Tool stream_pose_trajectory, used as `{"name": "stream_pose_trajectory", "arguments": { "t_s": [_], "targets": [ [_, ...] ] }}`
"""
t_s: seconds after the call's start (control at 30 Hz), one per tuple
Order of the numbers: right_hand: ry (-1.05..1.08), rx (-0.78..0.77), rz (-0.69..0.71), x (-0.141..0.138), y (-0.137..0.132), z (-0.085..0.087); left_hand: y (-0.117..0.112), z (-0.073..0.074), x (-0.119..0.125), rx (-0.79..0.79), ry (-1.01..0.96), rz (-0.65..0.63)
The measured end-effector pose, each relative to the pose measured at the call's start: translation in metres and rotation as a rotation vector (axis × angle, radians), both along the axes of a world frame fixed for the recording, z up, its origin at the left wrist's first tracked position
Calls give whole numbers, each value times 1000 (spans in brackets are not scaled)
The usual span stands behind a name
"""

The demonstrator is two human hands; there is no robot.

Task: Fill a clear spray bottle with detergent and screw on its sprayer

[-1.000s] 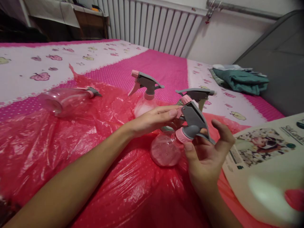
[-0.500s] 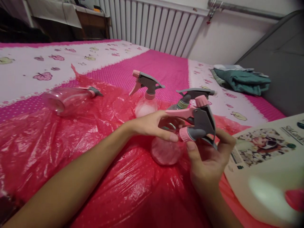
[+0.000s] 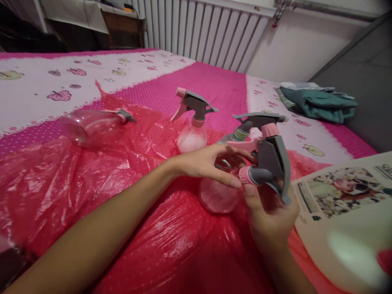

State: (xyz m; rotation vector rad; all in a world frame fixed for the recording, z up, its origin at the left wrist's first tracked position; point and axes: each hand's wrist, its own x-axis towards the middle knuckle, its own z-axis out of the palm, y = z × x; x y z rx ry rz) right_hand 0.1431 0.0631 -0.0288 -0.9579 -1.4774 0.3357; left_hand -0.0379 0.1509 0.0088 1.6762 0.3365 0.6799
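Note:
My right hand (image 3: pixel 269 212) grips the grey and pink trigger head (image 3: pixel 266 161) of a clear spray bottle (image 3: pixel 218 196), which lies tilted on the red plastic sheet (image 3: pixel 92 192). Fingers of my left hand (image 3: pixel 211 163) are curled round the bottle's neck just below the pink collar. Right behind it stands a second spray bottle with a grey trigger and a green collar (image 3: pixel 248 126). A third one with a pink nozzle (image 3: pixel 193 122) stands upright farther back. Another clear bottle (image 3: pixel 88 126) lies on its side at the left.
The red sheet covers a bed with a pink and white cover (image 3: pixel 202 81). A large white jug with a printed label (image 3: pixel 346 220) sits close at the right. Folded teal clothes (image 3: pixel 318 104) lie at the back right. A white radiator (image 3: pixel 208 32) lines the wall.
The trigger head has turned in my right hand, its pink lever now toward my left hand. My left fingers slid from the nozzle down to the bottle's neck.

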Motion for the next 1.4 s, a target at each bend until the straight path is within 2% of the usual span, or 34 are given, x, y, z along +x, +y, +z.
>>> {"name": "stream_pose_trajectory", "arguments": {
  "t_s": [0.13, 0.33, 0.53, 0.8, 0.93, 1.23, 1.4],
  "targets": [
    [-65, 7, 2, 4, 1, 1, 1, -3, 0, 23, -22, 12],
    [-12, -16, 44, 3, 0, 2, 2, -2, 2, -4, -47, -10],
    [33, -110, 120, 1, -1, 3, 3, -4, 1, 14, -102, -37],
    [-3, -108, 109, 2, 0, 2, 0, -1, 4, 14, -62, 3],
    [-2, -115, 120, 2, 0, 2, 0, -1, 3, 72, -70, 9],
    [179, -169, 211, 1, 4, -6, -5, 4, 0, 16, -51, 26],
    [141, -160, 139, 0, 3, -5, -3, 1, 0, 14, -36, 10]
  ]
}}
